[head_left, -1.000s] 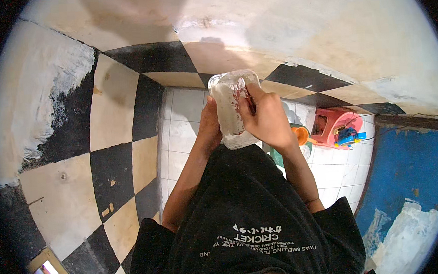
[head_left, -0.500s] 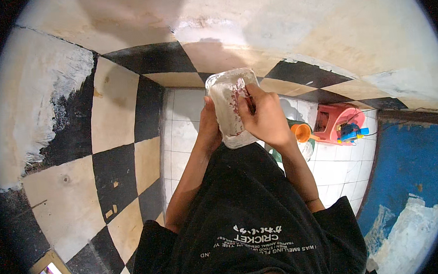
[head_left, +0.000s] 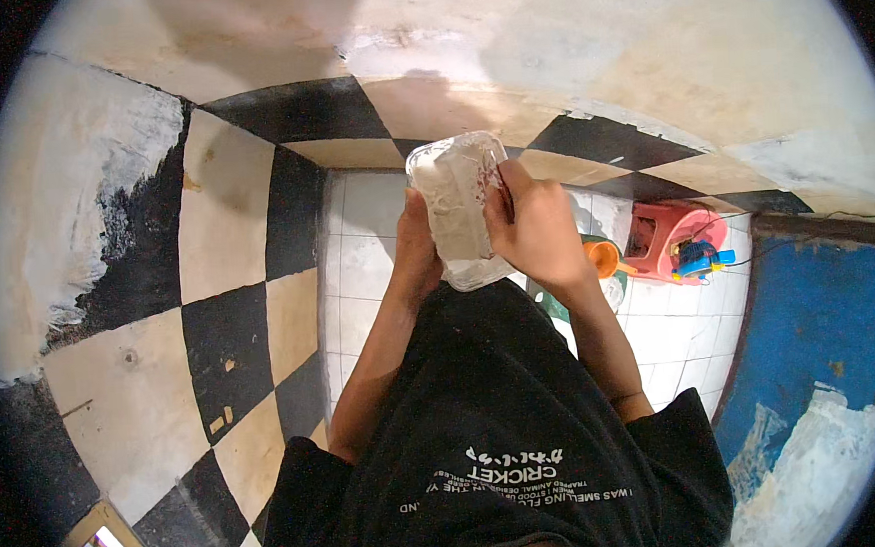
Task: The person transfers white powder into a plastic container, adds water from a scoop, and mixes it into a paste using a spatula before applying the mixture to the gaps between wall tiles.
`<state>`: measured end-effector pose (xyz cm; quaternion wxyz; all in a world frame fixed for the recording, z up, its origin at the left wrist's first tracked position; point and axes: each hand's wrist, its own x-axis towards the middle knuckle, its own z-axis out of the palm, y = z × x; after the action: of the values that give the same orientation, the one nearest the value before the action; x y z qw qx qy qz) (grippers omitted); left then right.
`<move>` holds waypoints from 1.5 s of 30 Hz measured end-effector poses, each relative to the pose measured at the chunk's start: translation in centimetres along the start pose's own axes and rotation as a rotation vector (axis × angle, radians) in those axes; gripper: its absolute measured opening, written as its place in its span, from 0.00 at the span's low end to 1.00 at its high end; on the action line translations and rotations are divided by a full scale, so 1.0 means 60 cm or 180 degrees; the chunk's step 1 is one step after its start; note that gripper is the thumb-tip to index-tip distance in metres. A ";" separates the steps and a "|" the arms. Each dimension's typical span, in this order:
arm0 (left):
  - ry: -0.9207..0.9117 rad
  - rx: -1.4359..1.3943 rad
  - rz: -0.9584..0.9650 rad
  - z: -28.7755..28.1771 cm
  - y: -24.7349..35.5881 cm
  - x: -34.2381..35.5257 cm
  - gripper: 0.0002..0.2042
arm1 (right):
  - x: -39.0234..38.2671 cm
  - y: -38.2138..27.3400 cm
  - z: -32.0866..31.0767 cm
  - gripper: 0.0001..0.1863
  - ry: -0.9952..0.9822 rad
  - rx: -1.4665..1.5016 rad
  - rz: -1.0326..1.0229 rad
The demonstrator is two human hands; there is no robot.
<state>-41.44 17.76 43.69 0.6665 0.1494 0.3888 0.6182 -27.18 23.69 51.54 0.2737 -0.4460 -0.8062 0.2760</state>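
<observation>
My left hand grips a shallow, rectangular whitish plastic tray by its left side, thumb up along the rim. White putty-like paste coats the inside of the tray. In my right hand is a flat putty scraper, its broad greyish blade lying over the tray and its reddish part smeared with white. The fingers of the right hand cover much of the tool's right side. Both hands are in front of my black T-shirt, above the white tiled floor.
Ahead, a cream wall carries white patches above a black-and-cream checkered band; more checkered wall runs along the left. At right on the floor are a pink plastic stool, an orange dipper and a blue-and-yellow object. A blue door stands beyond.
The scraper has turned in the tray, so its flat blade now shows lengthwise. Tray and hands have shifted slightly left, and the right hand has tilted a little.
</observation>
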 end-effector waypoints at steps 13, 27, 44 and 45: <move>0.0031 0.0154 0.0242 -0.013 -0.015 0.006 0.32 | 0.003 -0.005 0.021 0.06 -0.0196 0.0098 0.0010; -0.0052 0.0290 -0.0031 -0.005 -0.008 0.005 0.42 | -0.004 -0.008 0.010 0.08 -0.0085 0.0010 -0.0058; -0.0176 -0.0162 0.0042 -0.009 -0.010 0.015 0.43 | -0.008 -0.032 -0.050 0.06 0.0250 0.0132 0.0293; -0.0172 -0.0182 0.0072 -0.013 -0.011 0.015 0.42 | -0.005 -0.031 -0.049 0.06 0.0281 0.0202 0.0282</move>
<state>-41.60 18.28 42.43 0.6737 0.1513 0.3511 0.6324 -26.07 23.17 54.82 0.3107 -0.4840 -0.7637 0.2933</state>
